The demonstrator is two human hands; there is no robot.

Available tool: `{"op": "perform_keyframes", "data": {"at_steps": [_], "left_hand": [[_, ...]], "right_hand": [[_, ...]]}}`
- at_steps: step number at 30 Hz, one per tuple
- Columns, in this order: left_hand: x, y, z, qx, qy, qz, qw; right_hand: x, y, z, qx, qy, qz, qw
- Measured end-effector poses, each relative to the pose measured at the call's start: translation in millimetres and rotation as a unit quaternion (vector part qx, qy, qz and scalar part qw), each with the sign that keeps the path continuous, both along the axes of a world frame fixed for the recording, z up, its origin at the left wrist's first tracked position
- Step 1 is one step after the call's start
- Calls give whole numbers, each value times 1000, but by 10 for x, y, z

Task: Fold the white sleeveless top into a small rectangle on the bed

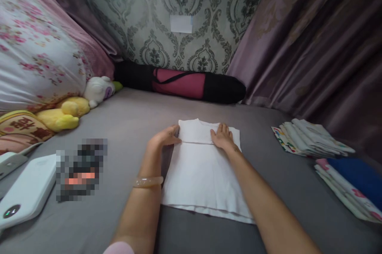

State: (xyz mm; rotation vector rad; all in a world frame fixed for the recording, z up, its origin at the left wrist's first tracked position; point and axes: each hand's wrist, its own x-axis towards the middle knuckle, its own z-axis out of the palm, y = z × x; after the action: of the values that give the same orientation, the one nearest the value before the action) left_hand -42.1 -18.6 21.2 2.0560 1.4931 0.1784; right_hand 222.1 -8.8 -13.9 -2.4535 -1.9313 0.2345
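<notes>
A white garment (203, 178) lies spread on the grey sheet, its wider hem toward me and a horizontal fold line or seam crossing its upper part. At its upper left edge is my left hand (169, 135), thumb on the fabric and fingers along the side, seemingly pinching the edge. My right hand (222, 135) rests flat on the upper right part, fingers spread and pointing away from me. A pale bangle (148, 182) circles my left wrist.
Folded clothes (313, 138) and a second pile with blue fabric (355, 178) sit at the right. A black and pink bag (179, 83) lies along the wall. Plush toys (61, 116), a white power bank (28, 190) and a pixelated object (82, 170) are at left.
</notes>
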Motion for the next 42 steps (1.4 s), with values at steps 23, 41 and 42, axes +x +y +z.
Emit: {"op": "perform_keyframes", "data": {"at_steps": [23, 41, 42], "left_hand": [[-97, 56, -92, 3, -49, 5, 999], [267, -87, 235, 95, 6, -51, 994], [337, -116, 263, 99, 10, -77, 992]], "right_hand": [[-947, 73, 72, 104, 31, 266, 958], [-130, -328, 90, 135, 227, 318, 911], [37, -452, 87, 136, 199, 328, 914]]}}
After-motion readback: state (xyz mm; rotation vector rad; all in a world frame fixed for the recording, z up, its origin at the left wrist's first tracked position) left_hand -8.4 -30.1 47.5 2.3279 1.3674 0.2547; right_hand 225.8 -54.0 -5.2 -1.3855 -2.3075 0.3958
